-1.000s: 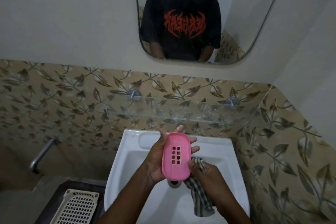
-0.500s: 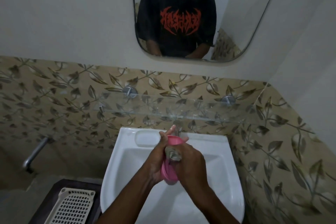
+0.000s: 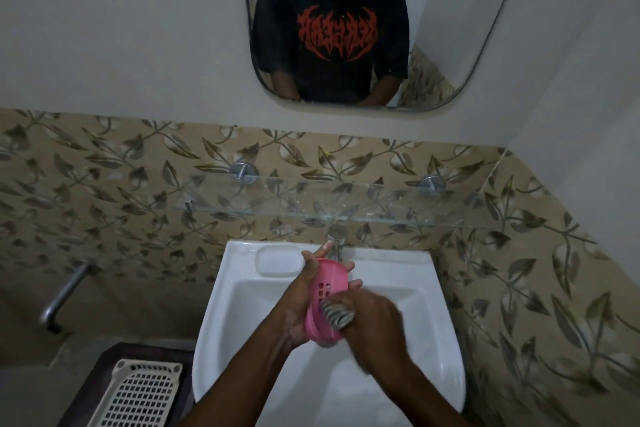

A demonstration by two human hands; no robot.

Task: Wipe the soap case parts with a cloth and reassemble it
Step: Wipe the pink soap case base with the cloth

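Note:
A pink soap case part (image 3: 327, 291) with drain slots is held on edge above the white sink (image 3: 242, 322). My left hand (image 3: 298, 305) grips it from the left, fingers wrapped behind it. My right hand (image 3: 372, 333) is closed on a striped grey cloth (image 3: 337, 314) and presses it against the lower half of the pink part. The right hand is blurred. Most of the cloth is hidden inside that hand. No other part of the case shows.
A tap (image 3: 335, 243) stands at the sink's back rim under a glass shelf (image 3: 311, 204). A mirror (image 3: 346, 28) hangs above. A cream perforated basket (image 3: 138, 395) lies at lower left, and a metal pipe (image 3: 62, 295) juts from the left wall.
My right hand brought the cloth up onto the pink part, covering most of it, then slid down toward its lower end. The left hand kept its hold.

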